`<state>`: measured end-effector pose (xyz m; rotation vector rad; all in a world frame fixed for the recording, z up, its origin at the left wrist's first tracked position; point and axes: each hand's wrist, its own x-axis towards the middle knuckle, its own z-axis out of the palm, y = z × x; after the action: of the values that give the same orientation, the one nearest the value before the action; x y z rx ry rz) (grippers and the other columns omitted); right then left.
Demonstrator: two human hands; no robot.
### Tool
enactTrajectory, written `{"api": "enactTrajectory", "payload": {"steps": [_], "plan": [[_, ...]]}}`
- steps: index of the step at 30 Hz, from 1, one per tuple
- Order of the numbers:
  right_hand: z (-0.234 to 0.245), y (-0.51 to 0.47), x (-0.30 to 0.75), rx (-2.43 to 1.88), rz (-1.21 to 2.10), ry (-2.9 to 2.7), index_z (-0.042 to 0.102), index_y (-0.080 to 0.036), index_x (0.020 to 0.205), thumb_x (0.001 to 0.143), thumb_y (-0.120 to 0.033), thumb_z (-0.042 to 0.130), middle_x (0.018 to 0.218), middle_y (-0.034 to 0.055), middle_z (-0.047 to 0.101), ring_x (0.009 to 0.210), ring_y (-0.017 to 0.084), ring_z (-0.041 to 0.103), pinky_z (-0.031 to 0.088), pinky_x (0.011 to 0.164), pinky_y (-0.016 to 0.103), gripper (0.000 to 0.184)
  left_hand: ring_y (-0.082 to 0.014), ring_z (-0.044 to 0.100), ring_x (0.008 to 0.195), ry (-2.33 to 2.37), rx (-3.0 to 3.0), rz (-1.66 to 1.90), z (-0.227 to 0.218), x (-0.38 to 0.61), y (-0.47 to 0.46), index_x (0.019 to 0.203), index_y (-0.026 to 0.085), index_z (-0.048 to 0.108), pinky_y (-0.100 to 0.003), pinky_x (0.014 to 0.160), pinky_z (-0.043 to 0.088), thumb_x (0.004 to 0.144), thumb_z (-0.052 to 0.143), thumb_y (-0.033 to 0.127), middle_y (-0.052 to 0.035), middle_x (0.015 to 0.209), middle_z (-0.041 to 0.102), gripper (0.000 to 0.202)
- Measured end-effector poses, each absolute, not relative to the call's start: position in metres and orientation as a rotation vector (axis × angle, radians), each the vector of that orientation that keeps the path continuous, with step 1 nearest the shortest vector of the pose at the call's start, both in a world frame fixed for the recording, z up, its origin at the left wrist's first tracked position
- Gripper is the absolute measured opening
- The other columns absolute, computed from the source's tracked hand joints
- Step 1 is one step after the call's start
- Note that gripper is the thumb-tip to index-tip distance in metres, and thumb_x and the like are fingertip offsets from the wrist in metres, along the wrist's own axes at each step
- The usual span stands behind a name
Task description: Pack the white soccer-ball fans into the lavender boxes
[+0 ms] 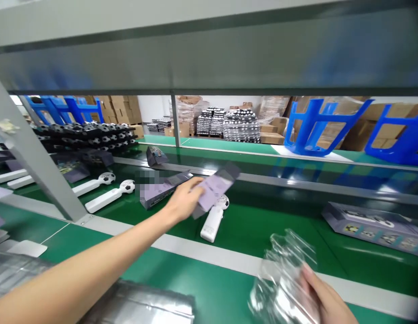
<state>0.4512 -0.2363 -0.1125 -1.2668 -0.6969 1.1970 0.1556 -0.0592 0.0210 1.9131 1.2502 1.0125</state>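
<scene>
My left hand (183,199) reaches out over the green conveyor belt (249,225), gripping a lilac cardboard box (213,189) tilted in the air. Just below that box lies a white handle with a football-patterned head (212,223), partly hidden by it. Two similar football-headed items (110,191) lie further left on the belt. A printed lilac box (161,191) lies flat beside my left hand, and another (372,227) lies to the right. At the lower right, my right hand (325,297) holds a clear plastic tray (283,281).
A grey steel upright (36,153) and overhead beam (209,58) frame the belt. Silver packaging (137,306) lies at the bottom edge. Beyond stand blue plastic stools (313,128), stacked cartons (121,110) and shrink-wrapped stacks of footballs (240,126).
</scene>
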Motion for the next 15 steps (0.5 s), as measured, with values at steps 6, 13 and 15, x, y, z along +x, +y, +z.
{"api": "enactTrajectory", "payload": {"steps": [6, 13, 15], "plan": [[-0.04, -0.107, 0.387, -0.981, 1.444, -1.469, 0.065, -0.013, 0.097, 0.077, -0.025, 0.063, 0.094, 0.0089, 0.063, 0.08, 0.019, 0.06, 0.051, 0.077, 0.03, 0.023, -0.0262, 0.057, 0.103, 1.204, 1.588, 1.341, -0.009, 0.113, -0.04, 0.111, 0.014, 0.066, -0.031, 0.088, 0.039, 0.081, 0.05, 0.041, -0.0054, 0.109, 0.065, 0.043], [0.007, -0.039, 0.351, -1.8, 0.319, -2.906, 0.055, -0.018, 0.132, 0.062, 0.002, 0.063, 0.131, 0.0157, 0.056, 0.128, 0.035, 0.047, 0.032, 0.113, 0.053, 0.073, -0.0228, 0.056, 0.085, 1.144, 1.416, 1.306, -0.018, 0.128, -0.036, 0.076, 0.014, 0.063, -0.028, 0.072, 0.039, 0.075, 0.057, 0.046, -0.0045, 0.084, 0.064, 0.033], [0.003, -0.033, 0.389, -2.08, 0.281, -2.837, 0.051, -0.011, 0.136, 0.055, 0.003, 0.071, 0.123, 0.0242, 0.058, 0.117, 0.043, 0.054, 0.043, 0.101, 0.059, 0.084, -0.0211, 0.053, 0.073, 1.151, 1.345, 1.267, -0.021, 0.129, -0.038, 0.071, 0.013, 0.059, -0.028, 0.063, 0.036, 0.073, 0.059, 0.05, -0.005, 0.075, 0.061, 0.037]]}}
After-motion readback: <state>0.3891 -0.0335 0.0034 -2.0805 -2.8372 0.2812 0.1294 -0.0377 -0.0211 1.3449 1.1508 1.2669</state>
